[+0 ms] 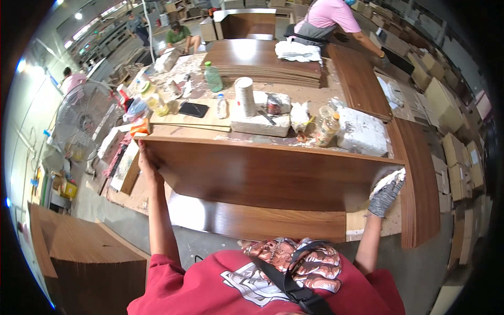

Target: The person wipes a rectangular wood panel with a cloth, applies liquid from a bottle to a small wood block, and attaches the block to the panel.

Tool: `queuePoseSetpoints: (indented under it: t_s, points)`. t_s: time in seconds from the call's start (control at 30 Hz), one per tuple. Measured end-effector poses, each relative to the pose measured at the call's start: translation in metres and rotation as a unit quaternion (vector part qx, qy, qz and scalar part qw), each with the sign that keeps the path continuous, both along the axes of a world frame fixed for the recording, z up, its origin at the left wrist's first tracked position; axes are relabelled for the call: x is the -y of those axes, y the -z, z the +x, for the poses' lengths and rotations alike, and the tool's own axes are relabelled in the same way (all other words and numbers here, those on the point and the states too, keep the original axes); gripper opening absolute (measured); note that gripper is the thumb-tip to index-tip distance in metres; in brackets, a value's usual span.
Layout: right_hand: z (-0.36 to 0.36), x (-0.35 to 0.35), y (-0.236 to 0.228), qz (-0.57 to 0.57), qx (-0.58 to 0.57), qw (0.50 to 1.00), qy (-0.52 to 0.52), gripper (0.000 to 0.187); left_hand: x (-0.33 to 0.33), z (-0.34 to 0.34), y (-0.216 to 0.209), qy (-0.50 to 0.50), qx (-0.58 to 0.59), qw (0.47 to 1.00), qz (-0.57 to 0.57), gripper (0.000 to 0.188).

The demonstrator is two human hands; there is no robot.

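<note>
A long brown wood-grain panel (262, 173) stands tilted on its edge across the workbench in front of me. My left hand (148, 158), bare, grips its left end, thumb near the top corner. At the other end, my right hand (385, 197) wears a grey knit glove and holds a white cloth (389, 177) against the panel's right edge. The fingers of that hand are partly hidden by the cloth. Beneath the raised panel lies another brown board (278, 221), flat and shiny on its left part.
Behind the panel are a white foam block (260, 124), a paper-wrapped cylinder (244, 97), a phone (193, 109), and a green bottle (213, 77). Stacked brown panels (262, 65) lie farther back. More boards stand right and lower left. A fan (84, 121) is left; a pink-sleeved co-worker (336, 18) leans at the far right.
</note>
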State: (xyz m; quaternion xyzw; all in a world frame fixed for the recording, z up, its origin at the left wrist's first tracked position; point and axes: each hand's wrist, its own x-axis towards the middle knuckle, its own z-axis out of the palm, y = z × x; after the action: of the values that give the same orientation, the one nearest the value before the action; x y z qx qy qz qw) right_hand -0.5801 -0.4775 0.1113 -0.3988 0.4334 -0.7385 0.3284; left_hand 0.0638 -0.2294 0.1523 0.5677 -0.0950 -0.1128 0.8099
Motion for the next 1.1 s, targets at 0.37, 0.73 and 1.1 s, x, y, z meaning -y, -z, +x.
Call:
queuePoseSetpoints:
  t_s: [0.37, 0.73, 1.1]
  points:
    - [0.013, -0.030, -0.053, -0.040, -0.086, 0.995, 0.012, 0.048, -0.038, 0.049, 0.048, 0.023, 0.020, 0.999, -0.017, 0.073]
    - [0.009, 0.033, -0.235, -0.007, -0.331, 0.920, -0.209, 0.065, -0.052, 0.047, 0.030, -0.026, -0.016, 0.999, -0.020, 0.058]
    - [0.120, 0.236, -0.130, -0.140, -0.613, 0.701, -0.338, 0.041, -0.061, 0.048, 0.041, -0.164, 0.137, 0.974, -0.071, 0.037]
